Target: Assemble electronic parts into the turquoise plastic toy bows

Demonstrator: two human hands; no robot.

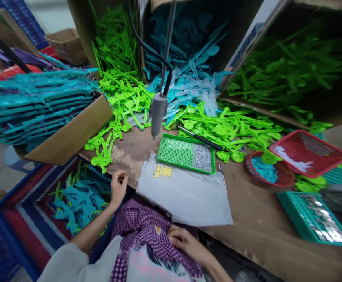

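Observation:
My left hand (118,188) hovers at the near left edge of the wooden table (256,219), fingers curled loosely, holding nothing that I can see. My right hand (184,239) rests flat on the purple checked cloth (147,231) in my lap, below the table edge. A grey cloth (188,196) with a small yellow print lies on the table between the hands. Behind it sits a green tray (175,152) holding small silver screws. A grey powered screwdriver (158,111) hangs on a cable above the tray's left end.
Piles of bright green plastic parts (218,125) and teal parts (188,86) spill from cardboard boxes at the back. Stacked teal parts (35,105) fill a box at left. Red baskets (306,152) and a teal tray of silver discs (318,219) stand at right. A striped bag with parts (77,199) sits below left.

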